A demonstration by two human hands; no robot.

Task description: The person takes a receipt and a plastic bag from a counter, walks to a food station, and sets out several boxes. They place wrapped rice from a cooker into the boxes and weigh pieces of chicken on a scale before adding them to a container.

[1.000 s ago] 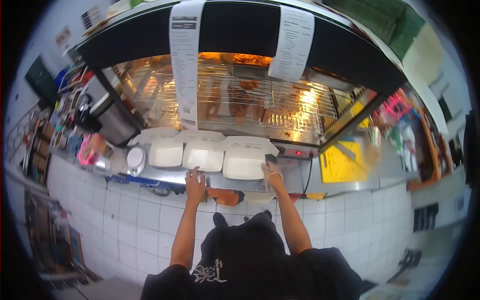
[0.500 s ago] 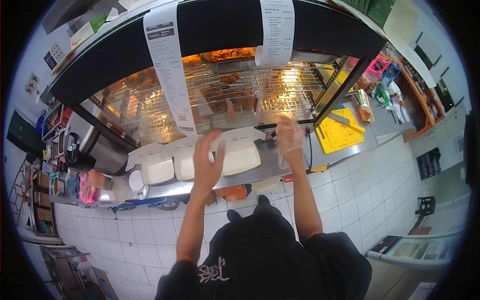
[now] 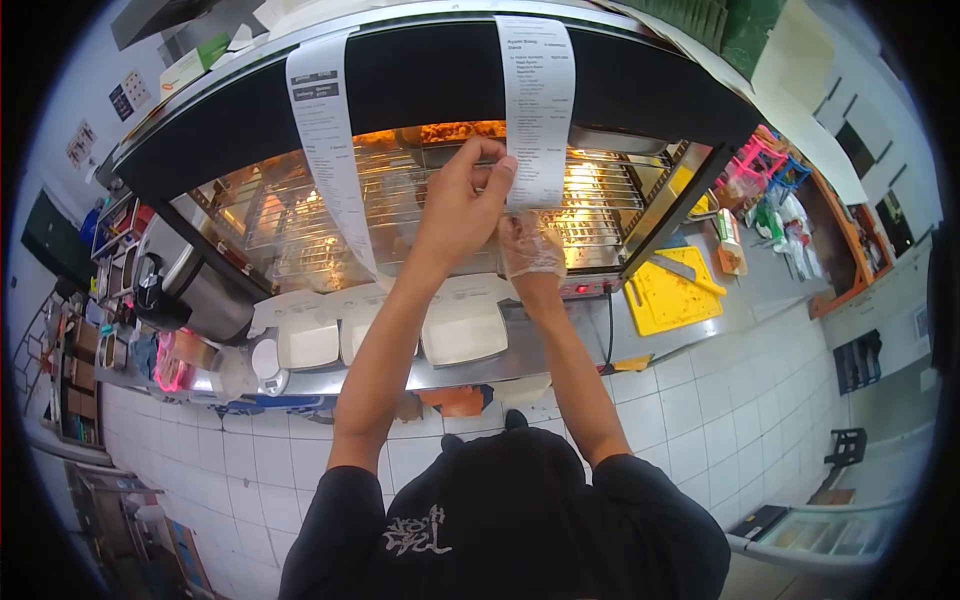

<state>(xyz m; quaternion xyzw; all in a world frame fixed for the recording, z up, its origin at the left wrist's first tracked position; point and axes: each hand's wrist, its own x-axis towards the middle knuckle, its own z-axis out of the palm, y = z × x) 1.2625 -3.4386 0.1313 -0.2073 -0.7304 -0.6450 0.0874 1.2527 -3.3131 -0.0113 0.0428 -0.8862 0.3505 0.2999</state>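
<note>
I'm touching this probably flimsy receipt [image 3: 541,110]'s edge with my left hand [image 3: 462,210], right hand [image 3: 532,250] just below, can't tell if either's pinching.

The left forearm [image 3: 388,350] hides part of the middle box [image 3: 353,336] from view

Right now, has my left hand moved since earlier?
Yes. Against the middle white box, your left hand has moved up and right, from the box's front edge to the right-hand receipt.
</note>
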